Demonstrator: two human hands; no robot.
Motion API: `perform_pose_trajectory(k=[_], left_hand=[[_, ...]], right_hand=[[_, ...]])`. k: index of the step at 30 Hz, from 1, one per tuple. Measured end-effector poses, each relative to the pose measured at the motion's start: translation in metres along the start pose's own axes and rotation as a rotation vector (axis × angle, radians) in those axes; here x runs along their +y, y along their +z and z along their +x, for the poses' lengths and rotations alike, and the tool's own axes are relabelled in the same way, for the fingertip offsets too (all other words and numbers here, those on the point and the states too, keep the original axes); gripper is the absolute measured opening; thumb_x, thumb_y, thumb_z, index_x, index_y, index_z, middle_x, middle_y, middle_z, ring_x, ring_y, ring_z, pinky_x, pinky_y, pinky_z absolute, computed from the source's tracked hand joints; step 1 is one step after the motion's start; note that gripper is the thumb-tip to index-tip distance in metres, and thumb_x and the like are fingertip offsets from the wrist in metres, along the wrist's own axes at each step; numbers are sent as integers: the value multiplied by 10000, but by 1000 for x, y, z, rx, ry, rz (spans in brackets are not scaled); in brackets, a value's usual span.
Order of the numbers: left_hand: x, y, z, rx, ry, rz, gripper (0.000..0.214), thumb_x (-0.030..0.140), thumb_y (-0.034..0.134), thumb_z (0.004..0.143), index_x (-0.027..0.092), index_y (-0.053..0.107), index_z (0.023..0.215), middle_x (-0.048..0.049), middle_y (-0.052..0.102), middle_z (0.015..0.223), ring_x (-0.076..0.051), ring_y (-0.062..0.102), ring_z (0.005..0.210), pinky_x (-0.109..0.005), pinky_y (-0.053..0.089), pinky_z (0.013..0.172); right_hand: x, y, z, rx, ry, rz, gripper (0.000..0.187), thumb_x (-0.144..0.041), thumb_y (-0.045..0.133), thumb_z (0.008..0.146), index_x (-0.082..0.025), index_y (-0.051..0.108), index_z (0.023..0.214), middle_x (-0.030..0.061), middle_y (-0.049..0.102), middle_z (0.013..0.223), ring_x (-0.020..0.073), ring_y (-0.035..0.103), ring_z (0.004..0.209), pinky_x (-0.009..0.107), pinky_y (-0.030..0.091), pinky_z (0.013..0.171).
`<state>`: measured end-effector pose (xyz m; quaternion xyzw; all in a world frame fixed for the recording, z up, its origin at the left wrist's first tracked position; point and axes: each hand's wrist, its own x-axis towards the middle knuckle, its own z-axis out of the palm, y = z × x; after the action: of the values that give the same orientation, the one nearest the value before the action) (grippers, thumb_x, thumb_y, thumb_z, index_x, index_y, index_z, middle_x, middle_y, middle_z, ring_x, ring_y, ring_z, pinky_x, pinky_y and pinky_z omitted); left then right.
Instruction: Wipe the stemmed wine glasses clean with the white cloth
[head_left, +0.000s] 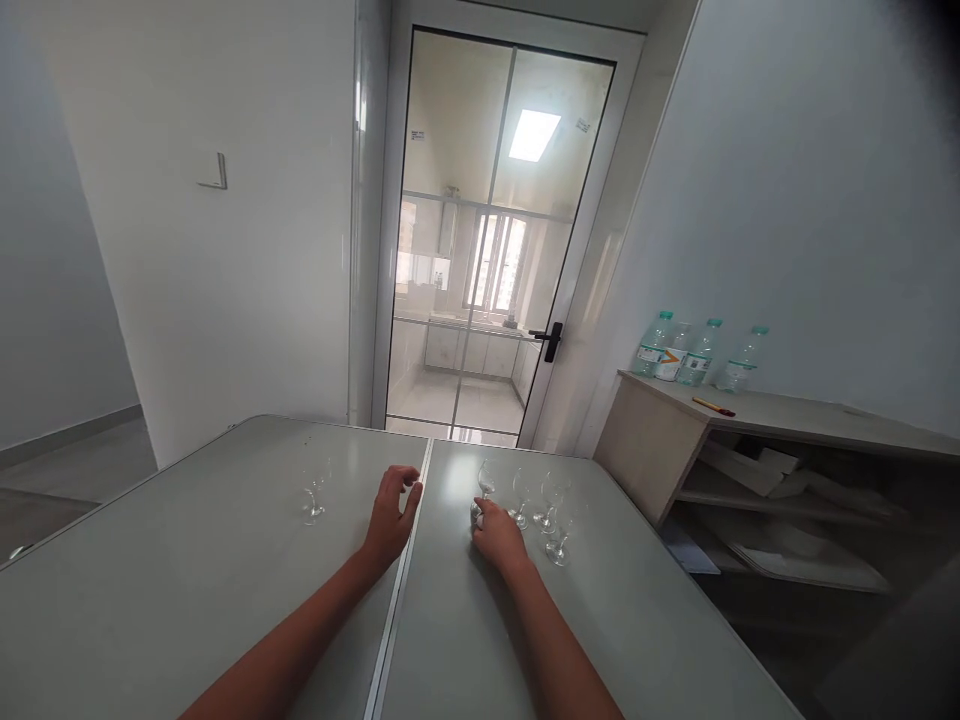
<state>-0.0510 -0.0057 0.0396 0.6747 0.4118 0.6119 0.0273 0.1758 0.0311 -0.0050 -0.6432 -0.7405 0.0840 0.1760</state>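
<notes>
My right hand (498,532) is closed at the lower part of a small clear stemmed glass (487,478), whose bowl shows above my fingers; the foot is mostly hidden. Just right of that hand stand several more stemmed glasses (556,550), clustered together on the table. My left hand (393,512) hovers near the seam in the tabletop, its fingers curved and apart from the thumb, with nothing visible between them. Off to its left, a transparent stemmed glass (313,508) stands by itself, its outline faint against the surface.
A pale seam (401,575) divides the grey-green table (187,590). Beyond it is a glass-paned door (480,300) with a black handle. At right, a shelf unit (660,420) carries several bottles (697,355) and a small yellow-and-red stick-like item (713,407).
</notes>
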Motion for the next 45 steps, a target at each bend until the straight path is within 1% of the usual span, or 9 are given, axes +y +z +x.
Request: perform_pose_trajectory(k=[5, 8, 14, 19, 27, 31, 35, 41, 45], left_hand=[[-7, -41, 26, 241, 353, 230, 123, 137, 575, 914, 215, 625, 996, -78, 623, 935, -221, 584, 894, -379, 477, 816], [-13, -75, 45, 441, 375, 373, 105, 144, 613, 873, 201, 654, 951, -93, 633, 929, -236, 588, 885, -410, 464, 844], [-21, -143, 66, 640, 99, 501, 129, 230, 561, 884, 186, 647, 970, -97, 632, 965, -279, 569, 1028, -459, 433, 975], [-45, -175, 68, 651, -220, 579, 210, 288, 547, 869, 181, 626, 1033, -74, 629, 988, -259, 555, 1032, -452, 441, 990], [-77, -176, 63, 126, -690, 287, 765, 700, 651, 749, 181, 509, 1292, -177, 594, 1341, -360, 598, 1198, -472, 508, 932], [-81, -168, 57, -141, -750, 342, 1050, 702, 773, 597, 175, 392, 1421, -247, 483, 1471, -415, 606, 1208, -474, 524, 897], [-89, -165, 50, -335, -769, 333, 1043, 618, 848, 492, 182, 443, 1349, -242, 574, 1384, -363, 693, 1067, -428, 538, 861], [-108, -161, 43, -340, -731, 294, 670, 529, 806, 558, 204, 563, 1091, -132, 733, 1047, -316, 728, 933, -378, 546, 773], [-91, -150, 49, -234, -655, 269, 652, 553, 789, 635, 221, 580, 1156, -106, 704, 1061, -299, 732, 935, -360, 548, 767]], right_hand=[[3, 3, -1, 3, 25, -3, 632, -92, 533, 772, -189, 581, 1395, 108, 617, 1410, 239, 604, 1255, 294, 452, 998], [4, 2, -2, 11, 38, -5, 623, -89, 533, 774, -184, 587, 1388, 114, 621, 1403, 228, 598, 1265, 281, 443, 1012], [0, -7, -7, 22, 55, -26, 579, -80, 557, 773, -220, 643, 1329, 115, 658, 1349, 223, 627, 1225, 280, 455, 985], [-19, -14, -26, 40, 156, -86, 324, -93, 590, 773, -198, 774, 1019, 169, 756, 1040, 294, 730, 964, 329, 510, 784], [-61, -2, -48, 5, -26, -121, 160, -135, 604, 745, -198, 750, 761, 146, 753, 818, 271, 732, 760, 293, 449, 631], [-61, 0, -47, 32, -82, -61, 207, -154, 594, 761, -219, 768, 852, 119, 763, 848, 243, 724, 781, 275, 425, 649], [-54, 0, -45, 17, -89, 24, 300, -119, 585, 734, -231, 771, 941, 93, 768, 903, 234, 719, 836, 261, 412, 672], [-55, 3, -43, 10, -244, 237, 344, -90, 543, 694, -218, 726, 956, 54, 719, 941, 200, 659, 877, 251, 426, 761], [-64, 6, -42, 17, -214, 519, 261, -142, 507, 714, -208, 630, 934, 26, 636, 930, 182, 602, 849, 251, 446, 758]])
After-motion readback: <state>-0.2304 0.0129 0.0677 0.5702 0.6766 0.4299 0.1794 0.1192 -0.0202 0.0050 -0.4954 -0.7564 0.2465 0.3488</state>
